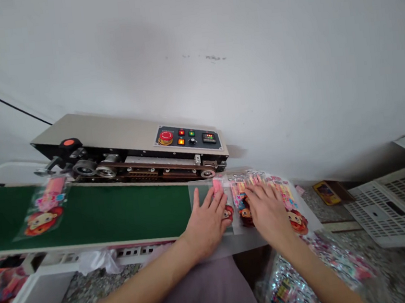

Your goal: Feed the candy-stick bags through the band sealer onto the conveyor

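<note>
My left hand lies spread on a clear plastic packet at the right end of the green conveyor belt. The packet has a pink top and a red-haired cartoon face, partly covered by my fingers. Stretched over another cartoon-face packet just to the right is my right hand, its fingers extended and its palm hiding part of the print. More packets overlap beside it on a pale sheet. Further left on the belt rests a single packet, close to the sealing machine's rollers.
Behind the belt stands a band sealing machine with a red stop button and a lit display. At lower right sits a large clear bag of shiny packets. White plastic crates stand at right; a white bin with packets is at lower left.
</note>
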Available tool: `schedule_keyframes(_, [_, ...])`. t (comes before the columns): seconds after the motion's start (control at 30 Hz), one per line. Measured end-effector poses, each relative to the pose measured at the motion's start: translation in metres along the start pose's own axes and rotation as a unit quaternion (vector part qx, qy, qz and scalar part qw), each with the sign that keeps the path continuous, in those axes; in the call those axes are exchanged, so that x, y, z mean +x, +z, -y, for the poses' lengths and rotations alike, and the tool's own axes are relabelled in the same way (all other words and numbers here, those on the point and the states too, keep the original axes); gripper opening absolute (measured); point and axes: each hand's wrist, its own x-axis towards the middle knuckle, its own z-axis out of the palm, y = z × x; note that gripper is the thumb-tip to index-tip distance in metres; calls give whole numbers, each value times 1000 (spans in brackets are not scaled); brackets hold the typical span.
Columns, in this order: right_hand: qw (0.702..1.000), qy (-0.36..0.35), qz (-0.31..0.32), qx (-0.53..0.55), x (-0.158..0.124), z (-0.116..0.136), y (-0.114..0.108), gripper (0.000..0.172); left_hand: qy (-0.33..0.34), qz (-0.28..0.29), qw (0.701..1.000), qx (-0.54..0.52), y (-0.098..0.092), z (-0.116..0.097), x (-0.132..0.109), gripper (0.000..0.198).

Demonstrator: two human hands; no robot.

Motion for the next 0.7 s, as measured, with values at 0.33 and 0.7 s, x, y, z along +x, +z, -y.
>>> schedule_keyframes(0.33, [998,28,25,54,-6,34,10,45,-106,12,994,16,-35,18,-14,48])
schedule_keyframes(0.7, [959,37,6,280,-4,37,10,52,-63,-12,989,-131,-32,0,33,44])
